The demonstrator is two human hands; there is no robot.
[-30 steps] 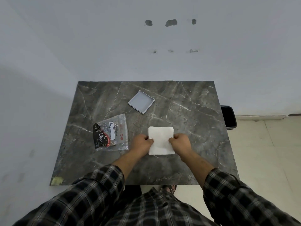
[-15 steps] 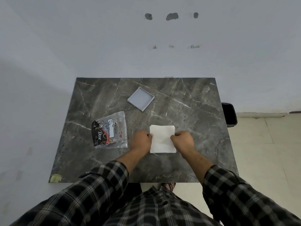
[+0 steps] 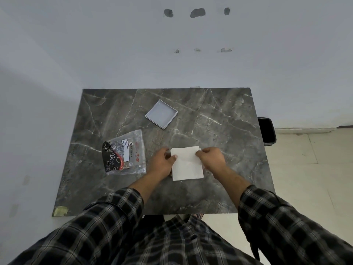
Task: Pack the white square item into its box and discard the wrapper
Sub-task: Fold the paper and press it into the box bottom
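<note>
Gripping the white square item [image 3: 188,164] from both sides, the left hand [image 3: 162,163] pinches its left edge with the thumb lying on top, while the right hand [image 3: 210,159] pinches its upper right corner. The item is a folded white stack, roughly square, so no long axis can be told; its edges run nearly parallel to the table edges, turned only slightly. It sits near the middle of the dark marble table [image 3: 219,115], somewhat toward the near edge, and its far edge looks raised a little between the fingers while the near edge lies against the surface.

To the left of the left hand, close but apart, lies the clear plastic wrapper [image 3: 125,153], flat and crinkled. Its black and red printed panel reads "Dove" in white script, running lengthwise toward the near edge; a white label beside it carries small print too fine to read.

Toward the far edge, well apart from the hands, the shallow grey box [image 3: 161,116] rests open side up, turned so that 1 corner points at the near edge.

A black bin [image 3: 267,132] stands on the floor beside the right edge of the table.
</note>
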